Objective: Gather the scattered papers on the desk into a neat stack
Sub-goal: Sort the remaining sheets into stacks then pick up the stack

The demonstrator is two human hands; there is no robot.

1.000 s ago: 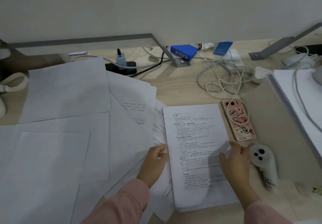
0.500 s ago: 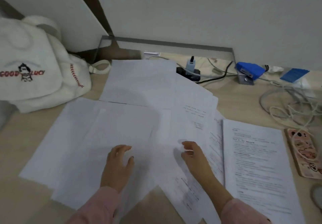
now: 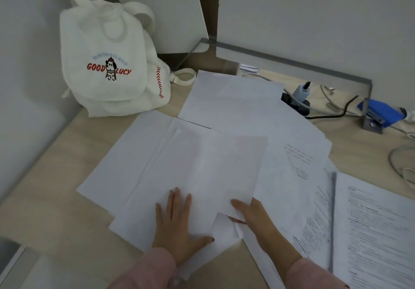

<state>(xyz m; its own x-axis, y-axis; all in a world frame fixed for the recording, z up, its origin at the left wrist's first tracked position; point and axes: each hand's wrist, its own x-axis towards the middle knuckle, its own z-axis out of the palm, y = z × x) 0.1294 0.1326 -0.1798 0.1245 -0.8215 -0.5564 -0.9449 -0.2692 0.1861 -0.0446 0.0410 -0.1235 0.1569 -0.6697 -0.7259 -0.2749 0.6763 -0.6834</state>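
Several white sheets lie fanned and overlapping across the wooden desk [image 3: 56,210]. My left hand [image 3: 177,225] rests flat, fingers spread, on the near blank sheets [image 3: 157,176]. My right hand [image 3: 251,214] pinches the near corner of the top blank sheet [image 3: 215,165], thumb on top and fingers under it. More loose sheets [image 3: 242,109] lie farther back, some with short printed lines. A printed stack [image 3: 377,232] lies at the right edge, with my right forearm next to it.
A white backpack [image 3: 107,64] with red lettering stands at the back left against the wall. A black power strip [image 3: 296,102] with a plug, cables and a blue stapler-like object [image 3: 381,113] sit at the back right under a grey metal rail [image 3: 292,61].
The view swung left from the printed stack to the loose sheets and the backpack. Both hands left the stack; my left now presses on the blank sheets and my right has pinched a sheet's corner.
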